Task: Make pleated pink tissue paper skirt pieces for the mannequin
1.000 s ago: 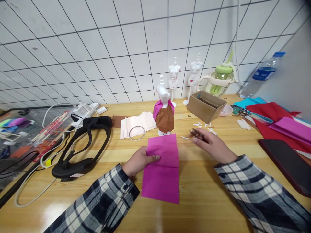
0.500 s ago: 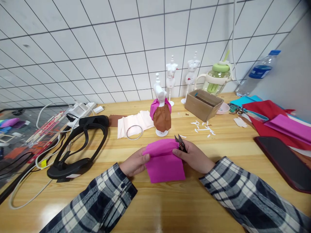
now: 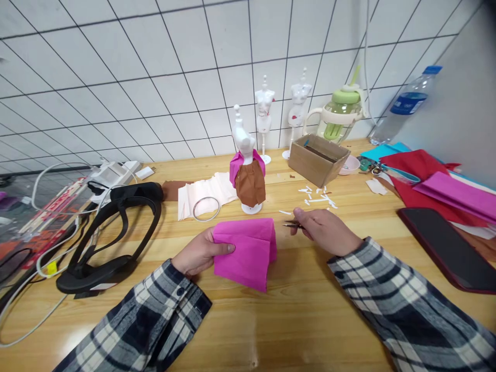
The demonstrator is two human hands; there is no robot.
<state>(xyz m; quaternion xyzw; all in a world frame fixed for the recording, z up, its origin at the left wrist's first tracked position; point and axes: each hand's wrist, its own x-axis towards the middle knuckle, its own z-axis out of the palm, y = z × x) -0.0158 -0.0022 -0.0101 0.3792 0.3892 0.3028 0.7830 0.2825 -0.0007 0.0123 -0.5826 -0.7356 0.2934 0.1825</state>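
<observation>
At the left of the frame a black headset (image 3: 116,248) lies on the wooden table (image 3: 248,330), and between it and the middle a pale cloth (image 3: 220,183) has a thin ring (image 3: 219,206) at its near edge. Just left of centre, the left hand (image 3: 199,253) pinches a magenta cloth (image 3: 242,253), thumb on top, the other fingers mostly hidden beneath; the cloth sits at the centre, folded over, its right edge loose. Behind it stands a small dress form (image 3: 250,183) in magenta and brown. Right of centre, the right hand (image 3: 327,230) curls its fingers around small dark snips (image 3: 293,225), whose tips point left, near the cloth but apart from it. White scraps (image 3: 318,200) lie behind that hand, and a phone (image 3: 445,253) rests at the right edge. The step in hand looks like readying the folded cloth for trimming; a cut would call for the left pinch to keep the layers aligned while the blades come to the loose edge.
</observation>
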